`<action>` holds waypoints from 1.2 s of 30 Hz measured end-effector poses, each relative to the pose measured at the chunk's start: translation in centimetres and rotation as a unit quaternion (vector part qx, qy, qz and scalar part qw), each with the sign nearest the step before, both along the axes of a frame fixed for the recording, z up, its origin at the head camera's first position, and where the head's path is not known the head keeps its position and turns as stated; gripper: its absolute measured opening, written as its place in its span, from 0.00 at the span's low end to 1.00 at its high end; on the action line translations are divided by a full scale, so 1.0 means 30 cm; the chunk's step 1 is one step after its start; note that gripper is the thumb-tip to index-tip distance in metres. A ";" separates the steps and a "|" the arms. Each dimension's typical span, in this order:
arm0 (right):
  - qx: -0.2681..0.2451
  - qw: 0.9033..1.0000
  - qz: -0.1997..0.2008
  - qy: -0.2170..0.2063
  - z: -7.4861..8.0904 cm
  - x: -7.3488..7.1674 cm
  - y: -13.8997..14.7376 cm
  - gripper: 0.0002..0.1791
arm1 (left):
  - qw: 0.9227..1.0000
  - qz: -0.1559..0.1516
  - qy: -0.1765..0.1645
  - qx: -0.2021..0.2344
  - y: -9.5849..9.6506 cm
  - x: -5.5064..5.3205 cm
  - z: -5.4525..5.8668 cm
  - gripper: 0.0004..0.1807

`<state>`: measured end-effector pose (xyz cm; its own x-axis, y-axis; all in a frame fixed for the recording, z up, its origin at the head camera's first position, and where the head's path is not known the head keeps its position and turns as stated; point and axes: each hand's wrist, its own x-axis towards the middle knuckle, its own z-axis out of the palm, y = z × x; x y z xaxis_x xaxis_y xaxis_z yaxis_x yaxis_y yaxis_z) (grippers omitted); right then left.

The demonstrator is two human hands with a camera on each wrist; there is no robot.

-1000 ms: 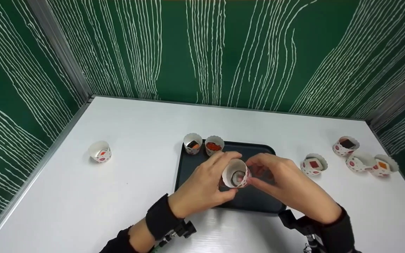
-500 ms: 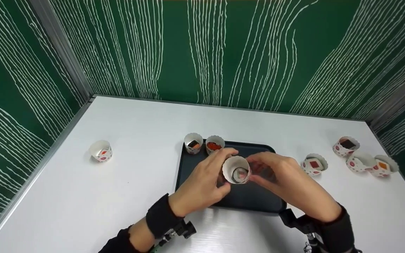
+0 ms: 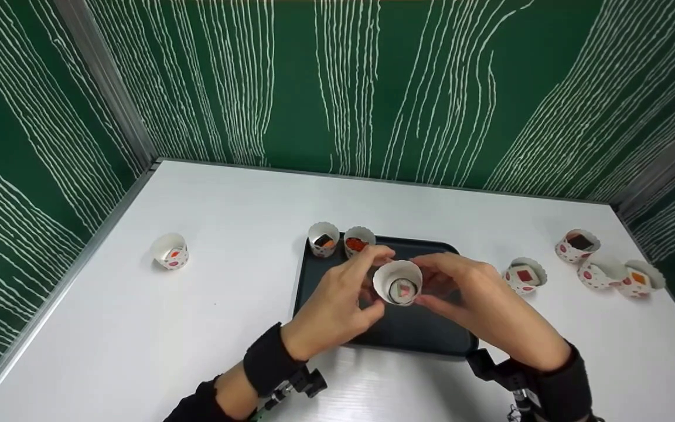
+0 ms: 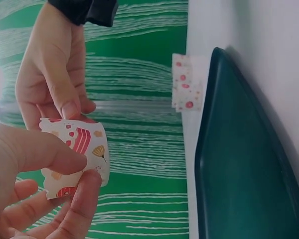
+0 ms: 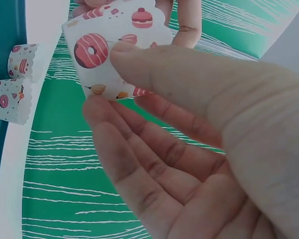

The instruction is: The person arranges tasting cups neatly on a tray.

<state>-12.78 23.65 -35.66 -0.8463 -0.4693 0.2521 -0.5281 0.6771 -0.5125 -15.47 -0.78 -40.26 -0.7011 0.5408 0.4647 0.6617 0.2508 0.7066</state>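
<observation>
1. Above the tray (image 3: 413, 331), the left hand (image 3: 337, 305) and right hand (image 3: 460, 284) both hold the cup (image 3: 395, 271), fingers curled against opposite sides.
2. It looks like paper, probably light and easily crushed (a small piece (image 3: 403, 290) sits inside); grip gently at mid-height.
3. Two cups (image 3: 323, 254) occupy the tray's far-left corner; others (image 3: 519, 283) stand on the bench (image 3: 138, 334).
</observation>
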 end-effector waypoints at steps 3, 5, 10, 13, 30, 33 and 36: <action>-0.005 1.000 0.001 -0.005 0.001 0.000 0.001 0.22 | 1.000 0.005 0.005 0.003 -0.001 -0.001 -0.001 0.36; -0.008 1.000 0.001 -0.012 0.001 -0.001 0.001 0.23 | 1.000 0.008 0.008 0.000 -0.002 -0.002 -0.001 0.35; -0.016 1.000 0.002 -0.026 0.000 0.000 0.003 0.23 | 1.000 0.006 -0.002 0.000 -0.002 -0.001 0.003 0.34; -0.019 0.999 0.001 -0.027 0.001 0.000 0.004 0.24 | 1.000 0.006 -0.018 0.004 -0.003 -0.001 0.005 0.34; -0.028 0.999 0.002 -0.043 0.001 0.002 0.004 0.30 | 0.997 0.019 -0.071 0.028 -0.004 0.000 0.007 0.24; -0.031 0.999 0.005 -0.043 0.000 0.000 0.004 0.30 | 0.997 0.016 -0.074 0.033 -0.004 -0.001 0.004 0.23; -0.032 0.999 0.006 -0.041 -0.001 -0.001 0.004 0.31 | 0.996 0.013 -0.076 0.035 -0.005 0.000 0.004 0.22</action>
<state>-12.81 23.78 -35.68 -0.8599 -0.4643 0.2121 -0.4904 0.6360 -0.5959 -15.48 -0.92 -40.16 -0.7799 0.4914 0.3877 0.5396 0.2140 0.8143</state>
